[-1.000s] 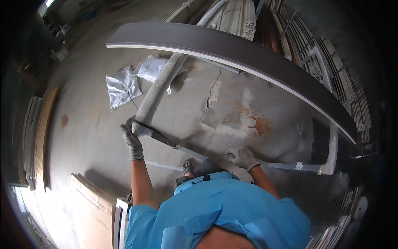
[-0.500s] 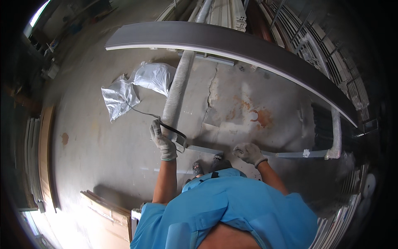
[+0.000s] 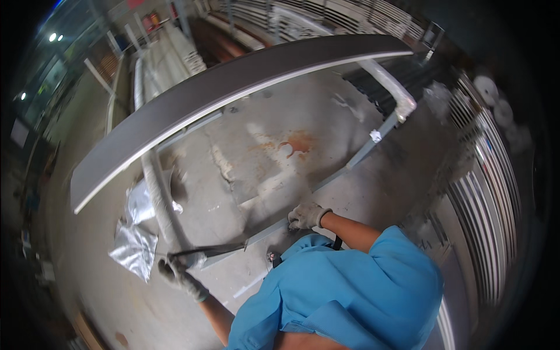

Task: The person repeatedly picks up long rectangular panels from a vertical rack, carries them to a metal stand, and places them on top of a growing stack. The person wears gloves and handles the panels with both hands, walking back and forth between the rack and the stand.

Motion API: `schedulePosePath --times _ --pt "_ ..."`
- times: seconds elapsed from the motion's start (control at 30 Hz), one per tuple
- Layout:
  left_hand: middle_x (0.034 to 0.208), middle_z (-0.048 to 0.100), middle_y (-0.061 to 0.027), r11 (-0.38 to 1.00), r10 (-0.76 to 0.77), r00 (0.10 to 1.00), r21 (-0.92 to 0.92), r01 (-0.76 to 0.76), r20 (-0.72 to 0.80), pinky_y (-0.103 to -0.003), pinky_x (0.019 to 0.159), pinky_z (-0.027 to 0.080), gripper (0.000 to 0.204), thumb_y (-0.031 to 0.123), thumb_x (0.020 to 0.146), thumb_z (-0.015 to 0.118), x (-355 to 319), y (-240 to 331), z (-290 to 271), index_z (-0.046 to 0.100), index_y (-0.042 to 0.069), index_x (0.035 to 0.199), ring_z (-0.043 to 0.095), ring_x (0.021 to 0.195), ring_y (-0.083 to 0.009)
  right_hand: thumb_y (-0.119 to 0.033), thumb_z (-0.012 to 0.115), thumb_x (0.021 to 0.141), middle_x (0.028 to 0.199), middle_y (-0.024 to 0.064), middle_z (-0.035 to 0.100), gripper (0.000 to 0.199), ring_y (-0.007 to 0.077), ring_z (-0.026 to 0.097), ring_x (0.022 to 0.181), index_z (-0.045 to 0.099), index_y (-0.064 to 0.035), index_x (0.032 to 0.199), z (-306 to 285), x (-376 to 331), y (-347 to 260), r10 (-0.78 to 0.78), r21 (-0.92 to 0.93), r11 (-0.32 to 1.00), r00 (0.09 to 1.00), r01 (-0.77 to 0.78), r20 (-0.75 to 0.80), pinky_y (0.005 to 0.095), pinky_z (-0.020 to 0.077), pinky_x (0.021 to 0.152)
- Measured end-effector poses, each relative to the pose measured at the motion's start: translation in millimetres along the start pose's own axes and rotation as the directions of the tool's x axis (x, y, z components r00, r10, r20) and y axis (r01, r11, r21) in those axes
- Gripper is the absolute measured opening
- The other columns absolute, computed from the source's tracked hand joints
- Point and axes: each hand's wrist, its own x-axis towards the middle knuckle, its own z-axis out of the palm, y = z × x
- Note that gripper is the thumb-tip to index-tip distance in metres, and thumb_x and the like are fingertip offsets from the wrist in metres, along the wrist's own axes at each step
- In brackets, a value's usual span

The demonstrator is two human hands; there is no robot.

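Note:
My left hand (image 3: pixel 182 279), in a pale work glove, is closed at the lower left by the wrapped leg of a stand. A thin dark strip (image 3: pixel 216 251) runs from its fingers to the right, slightly blurred. My right hand (image 3: pixel 307 216), also gloved, has its fingers curled above the stand's grey lower bar (image 3: pixel 271 231); whatever it may hold is hidden. Beyond both hands a long dark grey panel (image 3: pixel 233 79) with a white near edge rests across the stand's plastic-wrapped arms (image 3: pixel 156 201), well apart from my hands.
Silvery plastic bags (image 3: pixel 135 251) lie on the floor left of the stand. Racks of long pale profiles (image 3: pixel 487 204) line the right side, and more profiles (image 3: pixel 169 55) lie at the back. The concrete floor has a rusty stain (image 3: pixel 300 142).
The view has turned to the right, so the panel now slants up toward the right. My left hand has moved left and down with the dark strip, whose loop is now straighter.

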Motion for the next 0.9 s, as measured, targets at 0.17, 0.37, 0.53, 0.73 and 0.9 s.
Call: schedulePosePath --times 0.17,0.37,0.53,0.73,0.9 --pt "0.104 0.056 -0.0147 0.707 0.563 0.826 0.496 -0.503 0.035 -0.041 0.088 0.043 0.031 0.015 0.087 0.068 -17 46 3 0.059 -0.004 0.110 0.052 0.099 -0.0276 -0.039 0.060 0.083 0.108 0.0090 0.067 0.031 0.0287 0.063 0.103 0.069 -0.0173 0.103 10 -31 36 0.137 0.046 0.989 0.990 -0.138 0.037 0.0419 0.0476 0.089" --pt "0.097 0.062 -0.0090 0.899 0.365 0.886 0.142 -0.415 0.285 -0.029 0.076 0.046 0.028 0.011 0.088 0.068 -72 66 90 0.060 -0.003 0.111 0.057 0.085 -0.0162 -0.041 0.059 0.083 0.106 0.0102 0.068 0.033 0.0286 0.063 0.102 0.070 -0.0146 0.100 42 -62 112 0.298 0.224 0.929 0.954 -0.294 0.017 0.0419 0.0475 0.089" --pt "0.085 0.065 -0.0089 0.964 0.114 0.751 0.112 -0.243 0.651 -0.030 0.072 0.048 0.024 0.013 0.087 0.068 -144 64 182 0.063 -0.004 0.102 0.059 0.071 -0.0165 -0.045 0.058 0.083 0.105 0.0139 0.067 0.038 0.0323 0.062 0.104 0.069 -0.0167 0.107 81 -122 203 0.464 0.416 0.818 0.883 -0.398 -0.067 0.0425 0.0466 0.091" --pt "0.097 0.066 -0.0130 0.991 -0.024 0.482 0.084 -0.103 0.876 -0.032 0.080 0.048 0.030 0.019 0.087 0.067 -275 80 316 0.062 -0.004 0.106 0.062 0.088 -0.0195 -0.048 0.058 0.084 0.119 0.0144 0.062 0.042 0.0327 0.057 0.114 0.066 -0.0193 0.114 157 -222 345 0.595 0.380 0.756 0.801 -0.533 -0.061 0.0412 0.0449 0.096" --pt "0.098 0.068 -0.0129 0.997 0.013 0.183 0.000 -0.072 0.983 -0.033 0.081 0.050 0.032 0.021 0.085 0.069 -391 110 433 0.062 -0.003 0.106 0.065 0.094 -0.0226 -0.042 0.060 0.086 0.107 0.0114 0.068 0.040 0.0304 0.064 0.100 0.069 -0.0086 0.106 172 -312 411 0.802 0.743 0.446 0.591 -0.498 -0.085 0.0390 0.0487 0.089"
